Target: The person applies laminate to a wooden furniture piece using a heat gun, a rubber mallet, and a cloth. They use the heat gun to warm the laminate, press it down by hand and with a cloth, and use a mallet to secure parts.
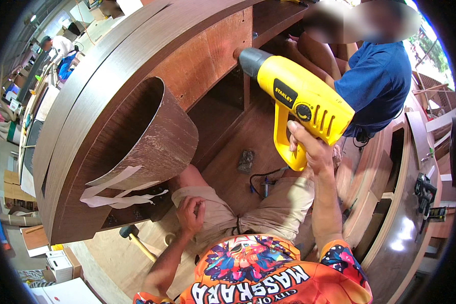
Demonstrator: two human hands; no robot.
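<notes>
My right hand point(311, 147) is wrapped round the handle of a yellow heat gun point(309, 101). Its dark nozzle points up and left, close to the reddish-brown bare wood panel point(202, 55) of a curved cabinet. A brown wood-grain laminate sheet point(175, 139) curls away from that panel and hangs down in a loop. Strips of pale masking tape point(114, 195) dangle from the loop's lower edge. My left hand point(191, 213), its fingers curled in with nothing visible in them, lies by my left thigh below the sheet.
The cabinet's curved wood-grain top point(101, 71) arches across the upper left. A co-worker in a blue shirt point(377, 86) sits close at the right. A hammer point(137, 240), a plastic bag point(245, 161) and a cord point(261, 177) lie below. Another person works far left.
</notes>
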